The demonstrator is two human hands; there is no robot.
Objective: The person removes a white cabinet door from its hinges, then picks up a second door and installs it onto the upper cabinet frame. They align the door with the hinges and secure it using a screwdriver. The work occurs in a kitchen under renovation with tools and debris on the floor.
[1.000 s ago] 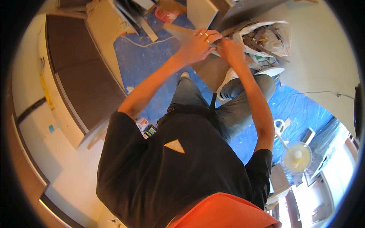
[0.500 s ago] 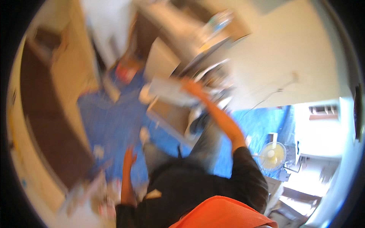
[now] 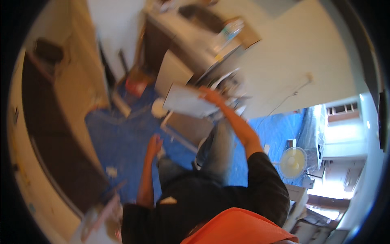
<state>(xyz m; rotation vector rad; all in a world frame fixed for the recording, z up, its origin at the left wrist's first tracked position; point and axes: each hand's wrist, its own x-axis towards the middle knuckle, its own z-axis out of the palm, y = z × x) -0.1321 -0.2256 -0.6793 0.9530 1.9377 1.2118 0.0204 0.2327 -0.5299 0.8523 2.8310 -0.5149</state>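
Observation:
My right hand (image 3: pixel 211 96) reaches forward, its fingers closed over the upper right edge of a flat white panel (image 3: pixel 185 101). The panel tilts in front of a cabinet with a light countertop (image 3: pixel 195 40). Just under the panel a brown board with a pale edge (image 3: pixel 189 128) stands next to my right leg. My left hand (image 3: pixel 154 145) hangs low over the blue floor sheet (image 3: pixel 122 138); it looks empty with its fingers loosely apart, though motion softens the detail. A round pale object (image 3: pixel 158 107) lies beside the panel's left corner.
Loose clutter (image 3: pixel 233 85) sits right of the panel. A cardboard box (image 3: pixel 243 34) rests on the counter. A fan (image 3: pixel 292 162) stands at the right, and a cord (image 3: pixel 280 106) runs down the wall. A long dark surface (image 3: pixel 53 122) curves along the left. A red item (image 3: pixel 136 86) lies ahead.
My left hand has moved up and to the right. My right hand remains at the white panel, which now shows more clearly. My legs have shifted as I step.

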